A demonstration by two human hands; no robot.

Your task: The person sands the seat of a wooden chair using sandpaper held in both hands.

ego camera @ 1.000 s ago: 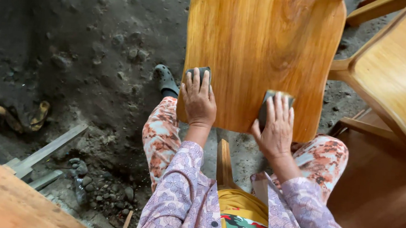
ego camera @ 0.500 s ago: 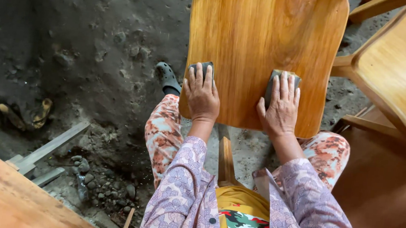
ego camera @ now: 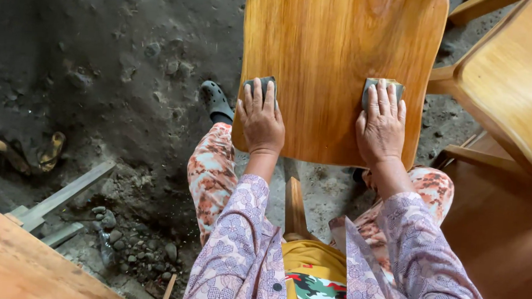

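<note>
The wooden chair seat (ego camera: 340,54) is golden-brown and glossy, with clear grain and rounded corners. Two dark grey sanding pads lie flat on it: the left pad (ego camera: 260,82) near its left edge, the right pad (ego camera: 382,84) near its right edge.
</note>
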